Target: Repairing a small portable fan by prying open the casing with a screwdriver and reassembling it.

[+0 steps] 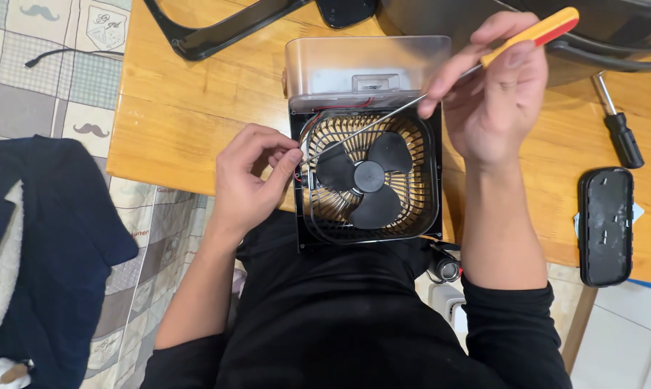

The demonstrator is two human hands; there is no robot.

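- The right hand [495, 101] grips a screwdriver [440, 83] by its yellow, red-tipped handle, fingers wrapped round it; the thin shaft slants down and away to that hand's left, across the top of a fan [368, 176].
- The shaft's tip ends at the fan's left edge, right at the fingertips of the left hand [252, 176].
- The left hand is pinched, thumb and forefinger closed at the fan's left rim beside red wires [312, 119]; what they nip is too small to tell.
- The fan, a black square housing with three dark blades over a gold grille, lies between the two hands, half on the table [174, 108] edge and half over the person's lap.
- A clear plastic tank [365, 68] sits just beyond the fan, under the right hand's fingers.
- To the right of the right hand lie a black-handled screwdriver [617, 122] and a black oblong cover [605, 225].
- Beyond the left hand lies a black frame [217, 32].
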